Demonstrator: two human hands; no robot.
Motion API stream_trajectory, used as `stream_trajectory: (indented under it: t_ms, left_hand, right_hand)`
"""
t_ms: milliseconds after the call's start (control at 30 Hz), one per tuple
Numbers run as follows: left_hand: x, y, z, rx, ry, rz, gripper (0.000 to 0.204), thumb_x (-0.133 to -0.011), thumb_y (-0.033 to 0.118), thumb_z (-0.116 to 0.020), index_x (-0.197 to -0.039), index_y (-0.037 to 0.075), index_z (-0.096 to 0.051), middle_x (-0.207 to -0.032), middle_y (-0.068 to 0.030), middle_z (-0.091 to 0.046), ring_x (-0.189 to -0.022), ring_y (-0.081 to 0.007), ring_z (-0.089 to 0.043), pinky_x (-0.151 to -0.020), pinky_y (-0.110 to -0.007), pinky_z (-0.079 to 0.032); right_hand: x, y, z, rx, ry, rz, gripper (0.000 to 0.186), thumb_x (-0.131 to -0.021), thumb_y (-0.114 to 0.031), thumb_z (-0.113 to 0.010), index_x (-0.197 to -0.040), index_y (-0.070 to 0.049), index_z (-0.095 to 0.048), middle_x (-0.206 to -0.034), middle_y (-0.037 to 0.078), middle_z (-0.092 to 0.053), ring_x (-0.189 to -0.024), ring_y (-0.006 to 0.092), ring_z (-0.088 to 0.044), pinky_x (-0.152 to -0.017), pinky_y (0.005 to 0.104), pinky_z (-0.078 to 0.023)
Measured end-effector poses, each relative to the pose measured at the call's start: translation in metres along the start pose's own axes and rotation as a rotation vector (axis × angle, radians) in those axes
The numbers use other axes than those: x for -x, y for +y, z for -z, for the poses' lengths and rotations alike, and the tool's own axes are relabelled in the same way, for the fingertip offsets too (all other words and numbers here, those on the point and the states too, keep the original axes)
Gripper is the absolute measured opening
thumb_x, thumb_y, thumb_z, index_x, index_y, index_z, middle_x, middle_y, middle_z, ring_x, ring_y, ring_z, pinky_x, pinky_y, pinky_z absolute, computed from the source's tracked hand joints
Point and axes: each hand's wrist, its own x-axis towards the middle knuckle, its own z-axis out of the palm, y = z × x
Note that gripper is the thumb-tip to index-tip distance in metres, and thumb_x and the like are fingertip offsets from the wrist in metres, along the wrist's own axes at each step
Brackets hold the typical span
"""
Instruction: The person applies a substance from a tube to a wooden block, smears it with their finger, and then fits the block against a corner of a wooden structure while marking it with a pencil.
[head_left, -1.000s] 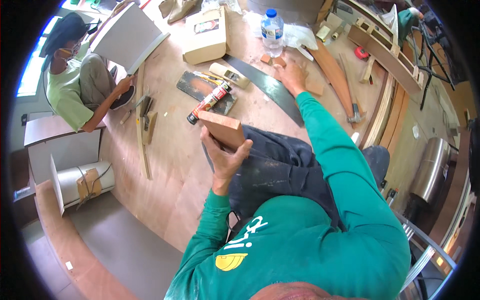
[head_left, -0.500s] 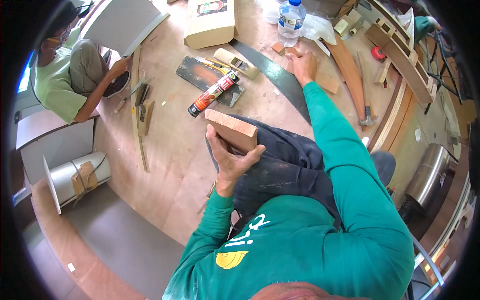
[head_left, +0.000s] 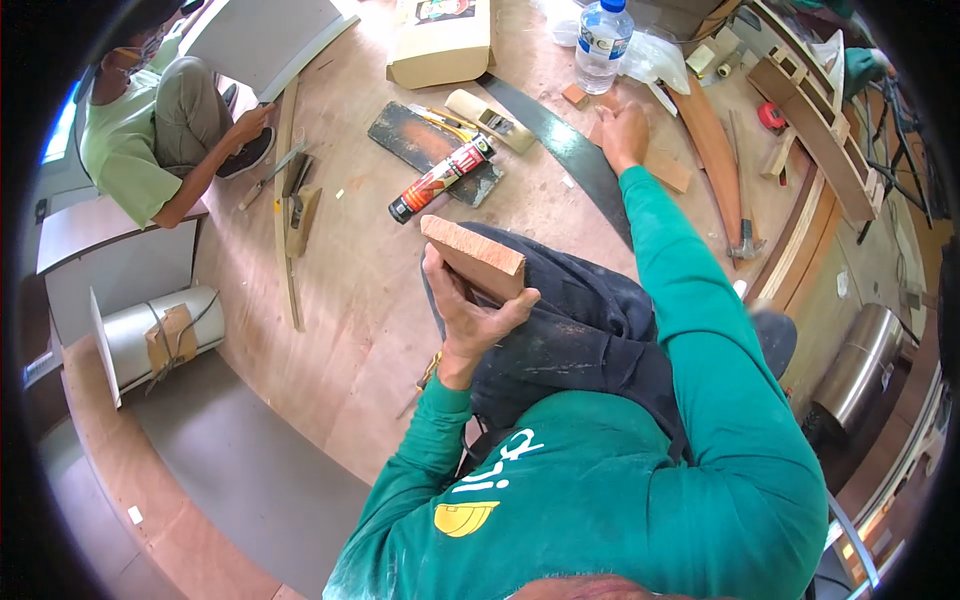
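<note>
My left hand grips a thick reddish wooden block upright over my dark-trousered lap. My right hand reaches forward with curled fingers among small wood offcuts, just below a plastic water bottle; what its fingertips hold is partly hidden. A long dark tapering strip runs beside it. To its left lie a sealant tube on a dark stained plate, some yellow-handled tools and a pale wooden plane.
A co-worker squats at left holding a white panel. Long battens lie on the plywood surface. At right are a hammer, a red tape measure, a wooden frame and a steel cylinder.
The view has shifted slightly, so the scene sits higher and further right. My left hand still grips the block. My right hand stays among the offcuts, its fingers moving slightly.
</note>
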Motion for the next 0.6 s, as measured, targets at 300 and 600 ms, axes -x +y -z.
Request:
stream_trajectory:
  t_ms: [300,600]
  left_hand:
    - [-0.007,0.016,-0.002,0.074,-0.021,0.095,0.125,-0.066,0.028,-0.103,-0.156,0.003,-0.019,-0.133,-0.0110,-0.040,-0.125,-0.0229,-0.049,-0.105,-0.040,-0.048]
    - [-0.036,0.044,-0.002,0.305,-0.180,0.117,0.120,-0.077,0.056,-0.090,-0.159,0.001,-0.020,-0.137,-0.0138,-0.046,-0.123,-0.0229,-0.052,-0.103,-0.041,-0.048]
  right_hand:
    - [-0.001,0.011,-0.001,-0.016,0.014,0.176,0.038,-0.097,-0.032,-0.071,-0.120,-0.002,-0.070,-0.120,0.026,-0.072,-0.113,0.0490,-0.065,-0.099,0.0551,-0.050]
    - [0.011,0.021,0.037,-0.143,0.164,0.096,0.064,-0.100,-0.041,-0.070,-0.141,0.006,-0.057,-0.130,0.031,-0.066,-0.121,0.0488,-0.063,-0.104,0.0529,-0.048]
